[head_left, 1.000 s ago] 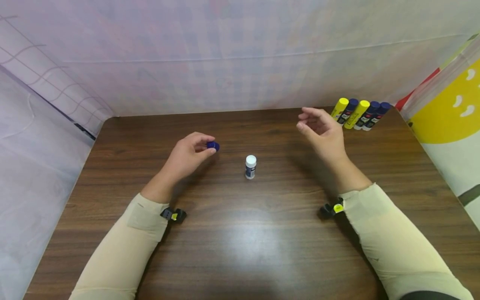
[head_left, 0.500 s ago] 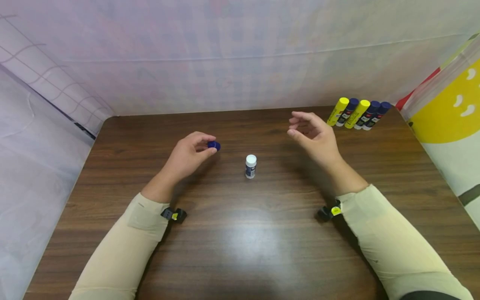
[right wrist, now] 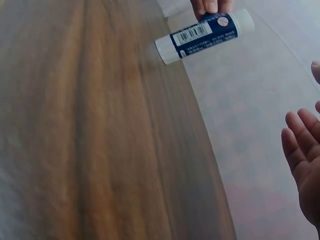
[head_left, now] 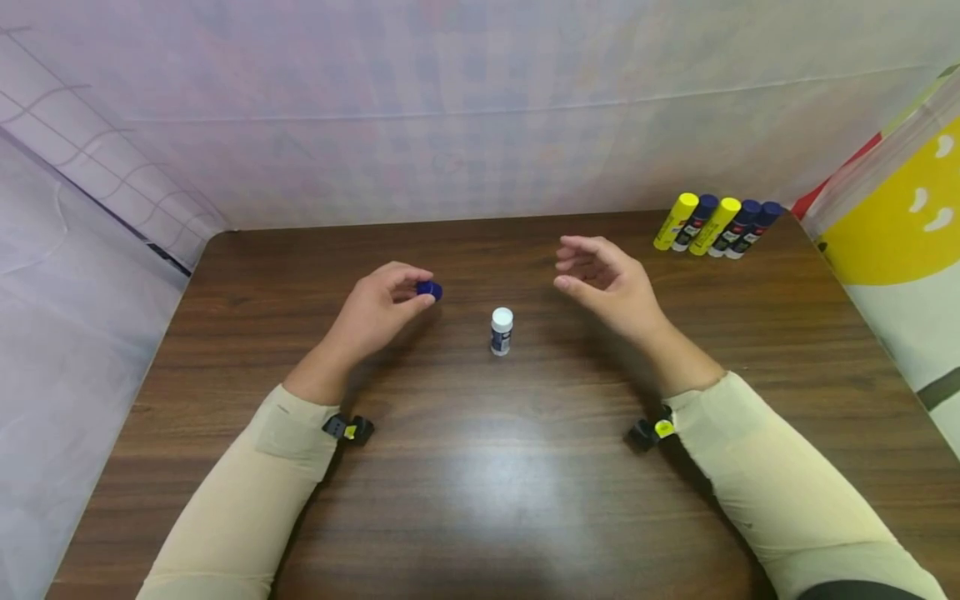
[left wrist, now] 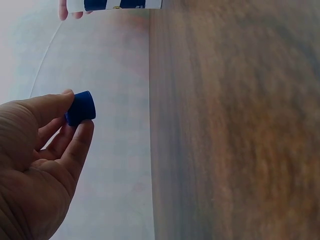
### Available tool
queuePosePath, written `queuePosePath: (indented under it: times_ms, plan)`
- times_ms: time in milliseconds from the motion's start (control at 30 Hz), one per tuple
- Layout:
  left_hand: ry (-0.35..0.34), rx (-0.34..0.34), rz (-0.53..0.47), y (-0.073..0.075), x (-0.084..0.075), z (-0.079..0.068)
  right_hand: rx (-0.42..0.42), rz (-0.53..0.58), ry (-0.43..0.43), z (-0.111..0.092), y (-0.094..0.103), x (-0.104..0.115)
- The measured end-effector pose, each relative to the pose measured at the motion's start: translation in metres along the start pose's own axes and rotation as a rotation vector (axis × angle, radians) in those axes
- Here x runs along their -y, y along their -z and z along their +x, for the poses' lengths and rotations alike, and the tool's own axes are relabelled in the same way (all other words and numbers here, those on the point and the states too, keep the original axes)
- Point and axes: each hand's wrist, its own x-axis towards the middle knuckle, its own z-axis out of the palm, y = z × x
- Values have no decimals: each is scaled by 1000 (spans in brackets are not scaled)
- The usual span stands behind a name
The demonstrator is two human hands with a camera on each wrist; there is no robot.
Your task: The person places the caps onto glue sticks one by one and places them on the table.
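Note:
A glue stick [head_left: 501,332] without its cap stands upright on the wooden table between the two hands, its white top showing. In the right wrist view the same glue stick [right wrist: 205,36] shows a dark blue label with a barcode. To its left, my left hand [head_left: 381,302] pinches a blue cap [head_left: 430,290] between thumb and fingers, above the table. The left wrist view shows this cap [left wrist: 81,108] held at the fingertips. On the other side, my right hand [head_left: 609,283] hovers with its fingers loosely bent and nothing in it.
Several capped glue sticks [head_left: 716,227], yellow and dark blue, stand in a row at the table's back right corner. A pale cloth [head_left: 450,117] hangs behind the table's [head_left: 420,500] back edge.
My right hand has moved left and a little nearer, away from the row of glue sticks toward the uncapped one. The left hand with the cap has barely moved.

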Motion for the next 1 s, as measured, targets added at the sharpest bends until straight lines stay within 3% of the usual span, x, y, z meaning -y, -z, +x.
queuePosePath:
  times_ms: [533, 767, 1000]
  plan:
    - [-12, -6, -3, -1, -2, 1, 223, 7, -53, -11, -27, 0]
    - [-17, -6, 8, 0, -6, 2, 337, -8, -139, -11, -36, -1]
    - [-34, -10, -2, -3, -2, -3, 382, 19, -212, -16, -48, 0]
